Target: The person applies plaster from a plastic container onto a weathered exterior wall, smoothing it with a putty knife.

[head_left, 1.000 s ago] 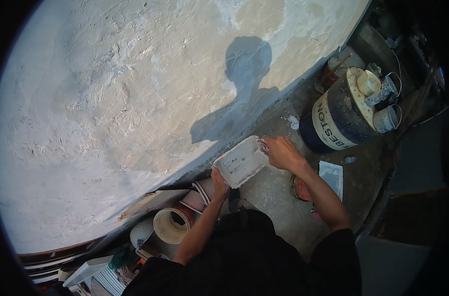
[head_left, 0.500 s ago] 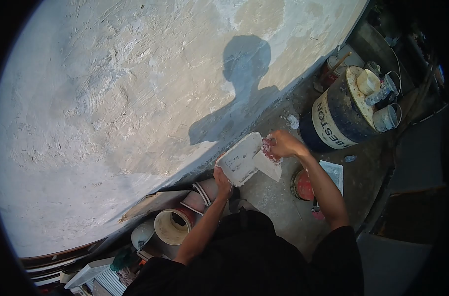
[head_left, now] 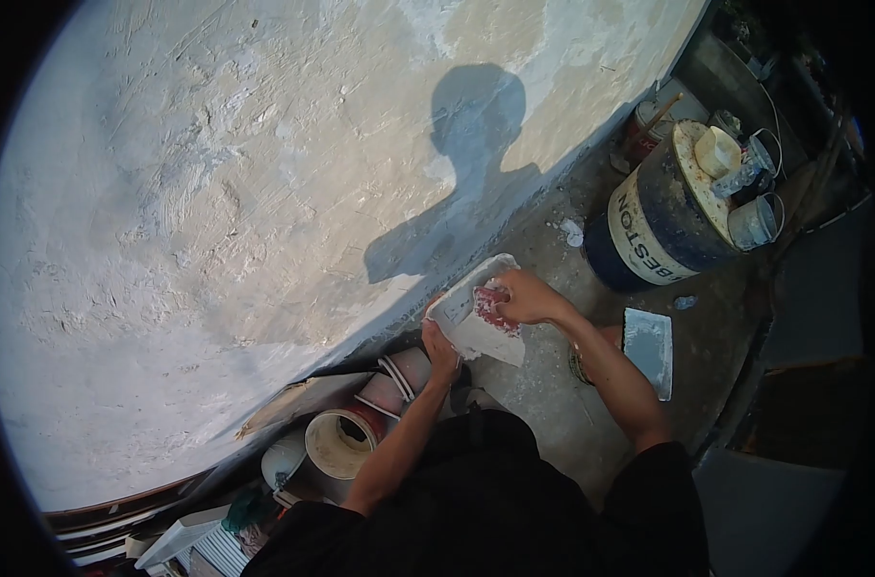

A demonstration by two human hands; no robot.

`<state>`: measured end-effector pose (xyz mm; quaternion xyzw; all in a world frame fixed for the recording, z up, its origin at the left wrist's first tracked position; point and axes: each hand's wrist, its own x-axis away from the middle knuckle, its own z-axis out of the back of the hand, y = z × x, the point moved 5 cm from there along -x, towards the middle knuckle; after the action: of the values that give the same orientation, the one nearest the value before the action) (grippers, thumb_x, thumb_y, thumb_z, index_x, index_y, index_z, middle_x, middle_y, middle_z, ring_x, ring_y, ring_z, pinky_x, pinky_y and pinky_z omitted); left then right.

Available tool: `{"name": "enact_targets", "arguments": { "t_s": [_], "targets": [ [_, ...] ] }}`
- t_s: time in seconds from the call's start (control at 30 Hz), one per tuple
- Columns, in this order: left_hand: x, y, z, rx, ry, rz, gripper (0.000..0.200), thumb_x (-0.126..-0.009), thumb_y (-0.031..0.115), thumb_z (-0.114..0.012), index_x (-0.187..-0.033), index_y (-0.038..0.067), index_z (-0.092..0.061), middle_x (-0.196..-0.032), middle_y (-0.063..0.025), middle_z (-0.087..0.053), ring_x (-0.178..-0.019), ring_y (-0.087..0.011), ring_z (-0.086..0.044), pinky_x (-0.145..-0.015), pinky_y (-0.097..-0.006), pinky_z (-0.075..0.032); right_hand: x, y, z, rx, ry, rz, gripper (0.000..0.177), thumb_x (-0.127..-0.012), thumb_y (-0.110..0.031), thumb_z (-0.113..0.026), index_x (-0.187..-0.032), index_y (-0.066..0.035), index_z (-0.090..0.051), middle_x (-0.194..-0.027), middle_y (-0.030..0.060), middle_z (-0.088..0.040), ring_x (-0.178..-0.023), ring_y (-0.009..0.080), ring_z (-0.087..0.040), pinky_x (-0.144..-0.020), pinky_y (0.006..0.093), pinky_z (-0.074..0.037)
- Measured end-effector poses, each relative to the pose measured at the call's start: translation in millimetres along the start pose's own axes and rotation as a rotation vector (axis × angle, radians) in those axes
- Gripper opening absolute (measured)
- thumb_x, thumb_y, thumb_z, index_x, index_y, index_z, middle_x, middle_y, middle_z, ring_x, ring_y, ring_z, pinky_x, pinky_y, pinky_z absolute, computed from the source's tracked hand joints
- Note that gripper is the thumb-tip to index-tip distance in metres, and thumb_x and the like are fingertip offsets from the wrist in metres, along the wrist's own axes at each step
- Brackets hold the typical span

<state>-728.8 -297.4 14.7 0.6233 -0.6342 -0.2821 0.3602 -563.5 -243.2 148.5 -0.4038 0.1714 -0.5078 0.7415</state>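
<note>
My left hand (head_left: 441, 350) grips the near left edge of a white, putty-smeared tray (head_left: 451, 307), held up in front of my body. Closed round the red, white-crusted grip of a wide scraper (head_left: 492, 346) is my right hand (head_left: 530, 297). The scraper's pale blade overlaps the tray in this view and reaches past its lower right side. White residue coats both tools. The right hand and scraper hide part of the tray's inside.
A rough plastered wall (head_left: 264, 183) rises at the left, bearing my shadow. At right stands a dark blue drum (head_left: 647, 229) topped with small pails (head_left: 751, 223). An open bucket (head_left: 340, 445) sits below my left arm. A rectangular grey pan (head_left: 648, 352) lies near my right forearm.
My right hand has moved left and slightly down, bringing the scraper from the tray's right edge over its inside. The left hand keeps the tray in nearly the same place.
</note>
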Motion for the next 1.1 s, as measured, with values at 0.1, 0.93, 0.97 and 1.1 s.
{"name": "enact_targets", "arguments": {
  "t_s": [0.1,0.93,0.97,1.1],
  "targets": [
    [-1,1,2,0.021,0.008,-0.002,0.055,-0.102,0.042,-0.024,-0.131,-0.001,-0.042,-0.124,-0.0151,-0.052,-0.113,-0.0232,-0.053,-0.098,-0.0367,-0.042,-3,2,-3,-0.042,-0.014,-0.017,0.021,-0.068,-0.007,-0.062,-0.087,0.002,-0.062,-0.071,0.0161,-0.063,-0.065,0.021,-0.062,-0.06,0.0345,-0.047],
    [-5,12,1,0.015,-0.059,-0.001,0.059,-0.1,0.049,-0.024,-0.132,0.001,-0.038,-0.124,-0.0148,-0.05,-0.114,-0.0232,-0.052,-0.1,-0.0376,-0.04,8,33,-51,-1.171,0.112,-0.323,0.026,-0.083,0.0,-0.062,-0.108,0.004,-0.057,-0.094,0.011,-0.065,-0.08,0.0151,-0.065,-0.07,0.0273,-0.054],
    [-7,11,1,0.031,-0.055,0.023,0.059,-0.1,0.048,-0.024,-0.132,0.001,-0.039,-0.124,-0.0145,-0.05,-0.114,-0.023,-0.052,-0.1,-0.0374,-0.04,8,34,-51,-1.184,0.115,-0.324,0.025,-0.083,0.0,-0.062,-0.108,0.004,-0.057,-0.094,0.0106,-0.065,-0.08,0.0151,-0.065,-0.071,0.0274,-0.055],
    [-11,-3,17,0.102,-0.051,0.098,0.059,-0.1,0.048,-0.024,-0.132,0.002,-0.04,-0.123,-0.0131,-0.052,-0.114,-0.0222,-0.053,-0.1,-0.0367,-0.04,8,40,-58,-1.232,0.089,-0.332,0.027,-0.084,0.001,-0.063,-0.11,0.003,-0.056,-0.098,0.0107,-0.065,-0.082,0.0156,-0.065,-0.075,0.0288,-0.055]
  ]
}}
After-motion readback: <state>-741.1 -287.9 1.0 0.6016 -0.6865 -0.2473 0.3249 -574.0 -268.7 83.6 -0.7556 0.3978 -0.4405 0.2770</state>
